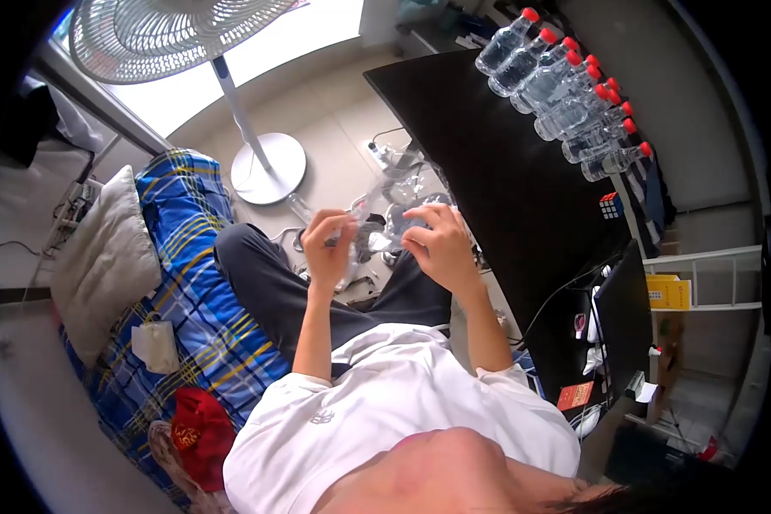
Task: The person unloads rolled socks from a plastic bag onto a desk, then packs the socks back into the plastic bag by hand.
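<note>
My left hand point(328, 248) is raised over my lap, its fingers curled and closed around clear plastic. Across from it, my right hand point(439, 244) has bent fingers close together at the edge of a crinkled transparent plastic piece point(394, 224); its exact grip is hard to make out. Clear plastic and small dark items lie below and between the hands, partly blurred. Just beyond my left hand a clear bottle-like piece point(299, 206) shows.
Several clear bottles with red caps point(565, 94) stand on the black desk point(505, 171) at right, near a puzzle cube point(608, 206). A white fan point(268, 168) stands ahead. A blue plaid bed point(197, 300) with a pillow point(107, 265) and tissue pack point(155, 347) is at left.
</note>
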Action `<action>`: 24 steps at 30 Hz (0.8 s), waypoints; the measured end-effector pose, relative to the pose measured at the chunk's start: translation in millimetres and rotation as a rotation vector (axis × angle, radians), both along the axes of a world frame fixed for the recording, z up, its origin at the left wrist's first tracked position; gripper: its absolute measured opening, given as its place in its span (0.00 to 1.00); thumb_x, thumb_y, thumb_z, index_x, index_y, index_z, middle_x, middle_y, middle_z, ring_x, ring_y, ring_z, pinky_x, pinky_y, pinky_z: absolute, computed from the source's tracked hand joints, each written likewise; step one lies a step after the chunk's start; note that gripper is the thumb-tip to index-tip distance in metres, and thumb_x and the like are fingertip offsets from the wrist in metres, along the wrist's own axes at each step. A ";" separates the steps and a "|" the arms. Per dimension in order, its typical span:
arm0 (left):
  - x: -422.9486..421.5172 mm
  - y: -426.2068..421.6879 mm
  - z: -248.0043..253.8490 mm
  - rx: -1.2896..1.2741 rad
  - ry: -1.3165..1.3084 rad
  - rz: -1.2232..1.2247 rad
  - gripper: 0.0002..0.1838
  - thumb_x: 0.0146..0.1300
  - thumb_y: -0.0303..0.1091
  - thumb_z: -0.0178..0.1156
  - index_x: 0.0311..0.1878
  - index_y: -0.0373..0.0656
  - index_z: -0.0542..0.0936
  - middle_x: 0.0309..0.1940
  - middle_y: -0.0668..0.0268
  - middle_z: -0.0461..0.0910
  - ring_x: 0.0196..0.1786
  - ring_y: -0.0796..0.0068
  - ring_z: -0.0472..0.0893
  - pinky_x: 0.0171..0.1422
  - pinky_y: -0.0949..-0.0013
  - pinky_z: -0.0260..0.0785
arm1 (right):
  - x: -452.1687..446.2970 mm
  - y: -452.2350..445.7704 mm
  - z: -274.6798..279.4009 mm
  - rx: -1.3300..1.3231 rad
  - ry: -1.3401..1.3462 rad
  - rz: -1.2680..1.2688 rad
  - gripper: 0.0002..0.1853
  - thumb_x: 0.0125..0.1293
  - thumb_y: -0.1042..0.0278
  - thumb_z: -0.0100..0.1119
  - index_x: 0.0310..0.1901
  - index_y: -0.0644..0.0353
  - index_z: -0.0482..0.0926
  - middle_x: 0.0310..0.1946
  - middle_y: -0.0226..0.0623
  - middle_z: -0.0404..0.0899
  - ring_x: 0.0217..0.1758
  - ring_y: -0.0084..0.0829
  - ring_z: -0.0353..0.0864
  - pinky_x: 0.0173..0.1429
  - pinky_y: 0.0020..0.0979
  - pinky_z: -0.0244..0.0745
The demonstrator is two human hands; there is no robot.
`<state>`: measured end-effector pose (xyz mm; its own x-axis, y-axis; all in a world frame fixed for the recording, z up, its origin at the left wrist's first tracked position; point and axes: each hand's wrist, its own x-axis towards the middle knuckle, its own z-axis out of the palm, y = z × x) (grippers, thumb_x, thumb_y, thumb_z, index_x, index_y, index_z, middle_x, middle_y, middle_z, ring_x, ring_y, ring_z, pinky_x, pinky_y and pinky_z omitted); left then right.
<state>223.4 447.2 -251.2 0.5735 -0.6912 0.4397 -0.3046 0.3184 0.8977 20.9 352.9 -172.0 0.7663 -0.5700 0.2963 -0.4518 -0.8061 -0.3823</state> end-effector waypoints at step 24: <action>-26.1 -9.4 -203.5 0.077 1.666 -1.133 0.44 0.69 0.68 0.56 0.81 0.54 0.62 0.78 0.58 0.65 0.79 0.52 0.64 0.78 0.27 0.54 | 4.1 14.2 94.2 -0.680 -0.660 0.030 0.04 0.64 0.56 0.73 0.30 0.36 0.89 0.56 0.37 0.80 0.72 0.42 0.66 0.78 0.53 0.61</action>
